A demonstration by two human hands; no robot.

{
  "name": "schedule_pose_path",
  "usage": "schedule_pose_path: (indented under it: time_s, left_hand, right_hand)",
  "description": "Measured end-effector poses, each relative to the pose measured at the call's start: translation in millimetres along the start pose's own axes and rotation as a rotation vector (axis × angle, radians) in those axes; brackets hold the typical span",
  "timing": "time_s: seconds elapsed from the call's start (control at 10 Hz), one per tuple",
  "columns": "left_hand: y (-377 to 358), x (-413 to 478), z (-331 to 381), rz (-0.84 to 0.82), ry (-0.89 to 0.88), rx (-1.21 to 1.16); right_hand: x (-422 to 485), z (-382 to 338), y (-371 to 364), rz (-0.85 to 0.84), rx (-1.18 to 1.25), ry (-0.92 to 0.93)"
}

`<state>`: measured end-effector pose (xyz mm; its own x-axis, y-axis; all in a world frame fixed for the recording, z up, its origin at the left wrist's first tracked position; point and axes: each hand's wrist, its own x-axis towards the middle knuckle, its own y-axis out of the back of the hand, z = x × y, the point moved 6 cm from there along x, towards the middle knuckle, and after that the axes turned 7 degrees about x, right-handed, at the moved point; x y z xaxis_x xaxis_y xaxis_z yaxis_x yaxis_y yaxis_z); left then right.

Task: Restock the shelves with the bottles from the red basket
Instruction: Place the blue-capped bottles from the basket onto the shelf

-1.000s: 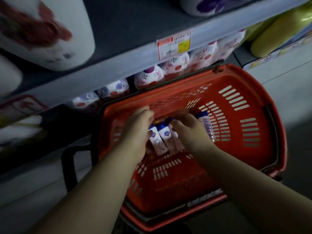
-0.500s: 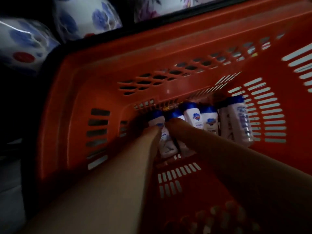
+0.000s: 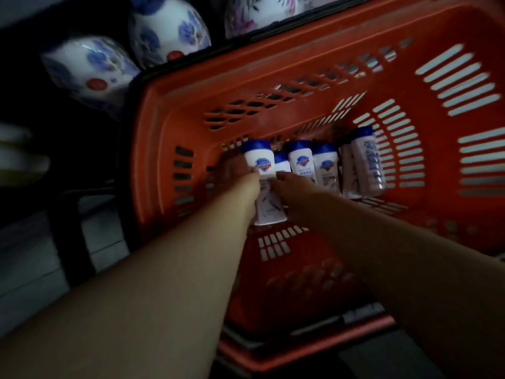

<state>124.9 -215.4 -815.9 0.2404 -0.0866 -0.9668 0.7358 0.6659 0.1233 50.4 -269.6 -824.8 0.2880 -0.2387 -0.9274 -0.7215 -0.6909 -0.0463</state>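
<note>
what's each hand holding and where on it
The left hand grips the leftmost bottle round its middle, below its blue cap. Whether the right hand grips anything cannot be told.

The left hand (image 3: 240, 181) is losing its fingers in shadow behind the left bottle (image 3: 259, 160), which is covering most of the second bottle (image 3: 281, 165) at its 3 o'clock. The right hand (image 3: 297, 190) is hiding its own fingertips. Label print is blurring beyond reading. The basket (image 3: 273, 86) is running off at 3 o'clock, and the floral packs (image 3: 166, 31) at 12.
</note>
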Motion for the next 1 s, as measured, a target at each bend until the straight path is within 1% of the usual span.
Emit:
schedule_pose_path:
  time_s: [0.1, 0.2, 0.3, 0.4, 0.6, 0.8, 1.0]
  left_hand:
    - [17.0, -41.3, -2.8, -0.049, -0.006, -0.011]
    - [37.9, -84.8, -2.5, -0.191, -0.082, 0.062]
    - [60.7, -138.8, 2.2, -0.257, -0.151, 0.036]
    - [84.3, -188.5, -1.1, -0.313, -0.194, -0.023]
    - [123.3, -269.6, -12.9, -0.370, -0.283, -0.057]
    - [154.4, -351.7, -27.9, -0.372, -0.394, -0.069]
    - [188.3, -451.6, -53.8, -0.349, -0.503, -0.084]
  right_hand:
    - [-62.7, -23.3, -15.6, -0.070, 0.093, 0.035]
    - [-120.0, -29.2, -24.8, -0.145, 0.270, 0.027]
    - [-163.8, -32.8, -34.6, -0.151, 0.485, 0.073]
    - [-205.7, -36.1, -53.2, -0.189, 0.500, 0.149]
    - [-287.6, -38.1, -77.8, -0.167, 0.474, 0.212]
    - [-372.5, -40.0, -98.7, -0.211, 0.432, 0.250]
    - [-479.6, -39.9, -124.3, -0.251, 0.353, 0.311]
